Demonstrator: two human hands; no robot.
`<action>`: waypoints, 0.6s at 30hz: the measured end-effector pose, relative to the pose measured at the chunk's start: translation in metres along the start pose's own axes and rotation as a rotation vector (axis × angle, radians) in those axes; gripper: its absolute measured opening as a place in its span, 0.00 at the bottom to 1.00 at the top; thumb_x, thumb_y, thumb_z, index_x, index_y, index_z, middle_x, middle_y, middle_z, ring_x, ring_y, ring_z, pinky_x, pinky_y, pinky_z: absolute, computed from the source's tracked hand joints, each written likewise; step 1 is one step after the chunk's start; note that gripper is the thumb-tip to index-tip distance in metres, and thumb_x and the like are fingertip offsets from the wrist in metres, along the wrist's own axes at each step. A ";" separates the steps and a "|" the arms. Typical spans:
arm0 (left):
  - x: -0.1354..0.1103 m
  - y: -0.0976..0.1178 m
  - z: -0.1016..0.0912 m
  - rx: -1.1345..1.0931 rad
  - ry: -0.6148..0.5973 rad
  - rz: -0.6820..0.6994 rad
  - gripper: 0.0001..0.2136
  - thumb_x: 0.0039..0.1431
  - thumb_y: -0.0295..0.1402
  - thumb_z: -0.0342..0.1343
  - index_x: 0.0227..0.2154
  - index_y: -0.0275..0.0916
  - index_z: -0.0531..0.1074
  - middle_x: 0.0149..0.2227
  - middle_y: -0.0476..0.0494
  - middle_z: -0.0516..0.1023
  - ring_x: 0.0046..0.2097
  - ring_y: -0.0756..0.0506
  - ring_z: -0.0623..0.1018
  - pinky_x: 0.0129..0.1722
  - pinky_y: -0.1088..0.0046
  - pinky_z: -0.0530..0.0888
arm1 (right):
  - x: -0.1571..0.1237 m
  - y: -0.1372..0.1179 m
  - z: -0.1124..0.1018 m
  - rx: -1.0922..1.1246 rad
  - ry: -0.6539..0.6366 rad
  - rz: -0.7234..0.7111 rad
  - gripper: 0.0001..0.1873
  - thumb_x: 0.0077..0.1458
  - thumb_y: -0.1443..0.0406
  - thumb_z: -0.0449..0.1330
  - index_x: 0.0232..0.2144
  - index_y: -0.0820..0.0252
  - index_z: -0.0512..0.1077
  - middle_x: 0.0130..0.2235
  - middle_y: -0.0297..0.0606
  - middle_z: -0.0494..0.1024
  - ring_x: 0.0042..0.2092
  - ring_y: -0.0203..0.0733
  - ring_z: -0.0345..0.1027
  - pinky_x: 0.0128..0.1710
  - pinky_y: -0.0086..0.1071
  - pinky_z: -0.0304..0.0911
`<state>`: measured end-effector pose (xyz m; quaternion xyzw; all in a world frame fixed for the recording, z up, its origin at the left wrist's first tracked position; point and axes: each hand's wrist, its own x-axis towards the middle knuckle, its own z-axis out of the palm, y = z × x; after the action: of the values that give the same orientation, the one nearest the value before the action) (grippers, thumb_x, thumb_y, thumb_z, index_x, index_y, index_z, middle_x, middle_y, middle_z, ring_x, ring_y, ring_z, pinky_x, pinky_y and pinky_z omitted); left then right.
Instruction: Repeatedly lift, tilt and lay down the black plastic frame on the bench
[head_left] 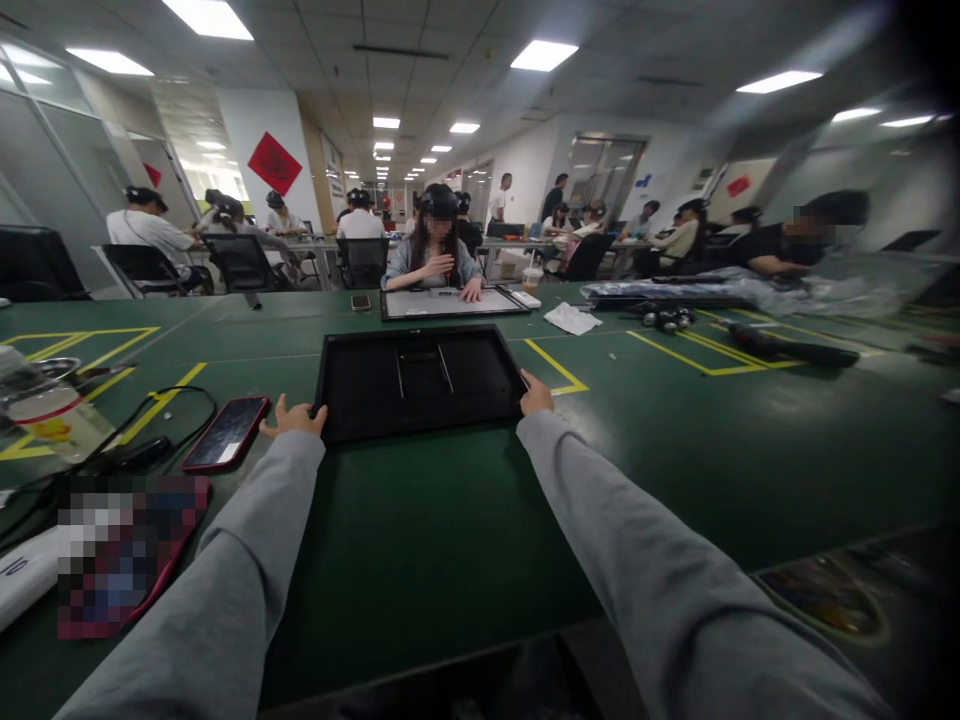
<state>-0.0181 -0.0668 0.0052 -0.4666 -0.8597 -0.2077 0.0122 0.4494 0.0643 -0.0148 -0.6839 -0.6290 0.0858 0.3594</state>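
Left hand (295,417): fingers spread and half bent, one raised clear, thumb against the left edge of the tray (360,388), by its near-left corner; whether the hidden fingers grip cannot be told. Right hand (535,394): fingers bent in, closed on the tray's right edge, toward the near-right corner. Arms in grey sleeves (630,520), reaching forward, nearly straight, slanting inward. Tray: black, rimmed, two thin pale rods (400,373) inside; placed between the near and far edges of the green surface (450,530); contact beneath hidden.

Beside the left hand: phone (227,433), red-rimmed, pale patch at its near end, unreadable. Toward the surface's near-left corner: second phone (169,585), red-cased, pixelated; white device (30,575), dark mark resembling "10", uncertain. Farther along the left: cup (64,425), red band, yellow print, illegible. At the far edge: co-worker (405,262), one hand (471,289) on a pale panel (495,300), the other raised. Column: red sign (275,162), dark character, illegible.
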 end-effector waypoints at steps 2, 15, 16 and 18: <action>-0.022 -0.006 -0.008 -0.002 0.015 -0.004 0.21 0.59 0.49 0.46 0.43 0.44 0.76 0.59 0.38 0.68 0.68 0.37 0.49 0.56 0.45 0.56 | -0.016 0.009 -0.010 0.008 0.008 -0.014 0.33 0.50 0.74 0.52 0.60 0.61 0.65 0.54 0.44 0.74 0.55 0.50 0.69 0.56 0.44 0.63; -0.078 -0.015 -0.029 -0.153 0.088 -0.018 0.15 0.60 0.46 0.49 0.42 0.48 0.76 0.55 0.47 0.73 0.66 0.37 0.52 0.59 0.41 0.48 | -0.070 0.024 -0.037 0.080 0.105 -0.003 0.32 0.49 0.73 0.53 0.58 0.57 0.68 0.52 0.42 0.76 0.52 0.51 0.70 0.56 0.44 0.63; -0.077 -0.015 -0.027 -0.160 0.099 -0.019 0.15 0.59 0.45 0.50 0.42 0.48 0.77 0.55 0.47 0.74 0.66 0.37 0.53 0.59 0.41 0.47 | -0.070 0.023 -0.037 0.077 0.102 -0.005 0.32 0.49 0.73 0.53 0.58 0.57 0.68 0.52 0.42 0.76 0.52 0.51 0.70 0.56 0.43 0.63; -0.075 -0.018 -0.023 -0.175 0.110 0.003 0.14 0.58 0.45 0.52 0.42 0.48 0.77 0.54 0.47 0.74 0.66 0.36 0.54 0.59 0.41 0.47 | -0.071 0.023 -0.038 0.069 0.091 -0.012 0.32 0.50 0.73 0.53 0.58 0.57 0.68 0.52 0.42 0.76 0.52 0.50 0.70 0.56 0.43 0.62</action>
<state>0.0056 -0.1439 0.0041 -0.4548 -0.8357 -0.3073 0.0188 0.4757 -0.0145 -0.0243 -0.6707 -0.6127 0.0740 0.4115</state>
